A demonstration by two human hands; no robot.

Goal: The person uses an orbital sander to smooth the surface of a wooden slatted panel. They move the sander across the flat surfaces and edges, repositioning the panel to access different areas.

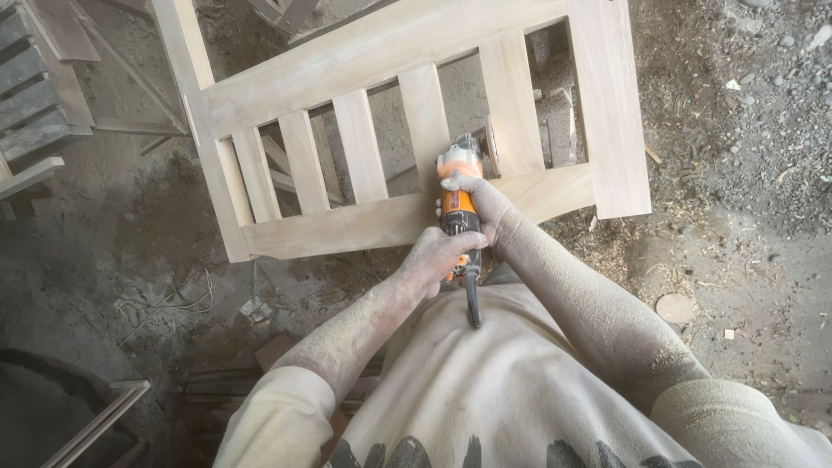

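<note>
Both hands grip an orange angle grinder (459, 204) held out in front of the person's body. The left hand (438, 258) is clenched around the rear of the tool's body, close to where the black cord (473, 303) leaves it and hangs down against the pale shirt. The right hand (481, 208) is wrapped around the front part, just behind the grey head. The grinder's head sits at the lower rail of a pale wooden slatted frame (381, 61), between two upright slats, with its disc (491, 146) standing just beside the right-hand slat. The frame lies tilted over a dirt floor (745, 113) strewn with sawdust and wood scraps. Both forearms are coated in fine dust. Grey wooden pieces (35, 104) lie at the far left, and a thin loop of wire (186, 299) rests on the ground below the frame
</note>
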